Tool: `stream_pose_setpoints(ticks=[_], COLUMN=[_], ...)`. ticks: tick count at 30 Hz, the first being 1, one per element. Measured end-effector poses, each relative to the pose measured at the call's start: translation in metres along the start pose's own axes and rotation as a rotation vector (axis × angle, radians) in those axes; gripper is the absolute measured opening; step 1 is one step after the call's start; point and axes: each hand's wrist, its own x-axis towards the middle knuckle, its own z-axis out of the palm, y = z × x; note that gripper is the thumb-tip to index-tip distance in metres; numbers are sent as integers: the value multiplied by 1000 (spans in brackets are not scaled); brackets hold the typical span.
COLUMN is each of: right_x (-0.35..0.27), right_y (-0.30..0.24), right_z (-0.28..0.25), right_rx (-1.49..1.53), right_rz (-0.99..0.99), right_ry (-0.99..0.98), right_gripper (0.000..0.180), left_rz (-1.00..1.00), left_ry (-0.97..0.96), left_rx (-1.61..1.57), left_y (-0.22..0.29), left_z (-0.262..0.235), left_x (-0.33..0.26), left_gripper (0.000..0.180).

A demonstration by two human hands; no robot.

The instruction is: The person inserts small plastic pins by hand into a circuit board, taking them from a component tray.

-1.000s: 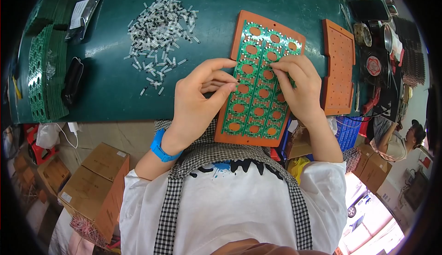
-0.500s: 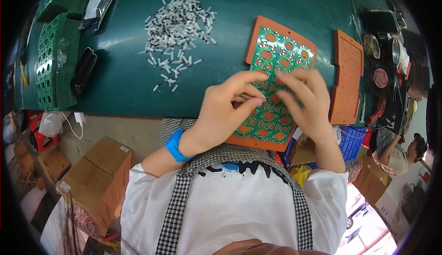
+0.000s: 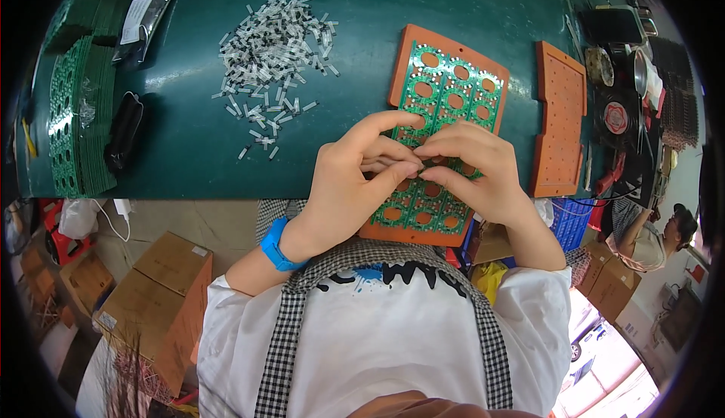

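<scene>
pinching together over green perforated circuit board (image 3: 445, 86) | left hand (image 3: 355, 184) | right hand (image 3: 483, 172) | orange tray (image 3: 411, 48)

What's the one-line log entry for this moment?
left hand: fingers pinched over green board | right hand: fingertips meeting left | board: on orange tray | loose parts pile: left of tray

Loose pile of small grey parts (image 3: 273, 48), spare orange tray (image 3: 560, 120), stacked green boards (image 3: 75, 116)
</scene>
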Motion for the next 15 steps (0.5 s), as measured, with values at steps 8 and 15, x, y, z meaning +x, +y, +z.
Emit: stream_pose_setpoints(ticks=[8, 15], right_x=[0, 16], right_y=[6, 32], right_z=[-5, -42], right_rx=[-28, -324], right_rz=[-73, 110], right_ry=[-58, 140], right_gripper=[21, 6], left_rz=[-33, 291], left_ry=[-19, 385], left_rx=[-2, 1212], left_y=[4, 13], left_z=[0, -47], left_x=[0, 12], left_gripper=[42, 35])
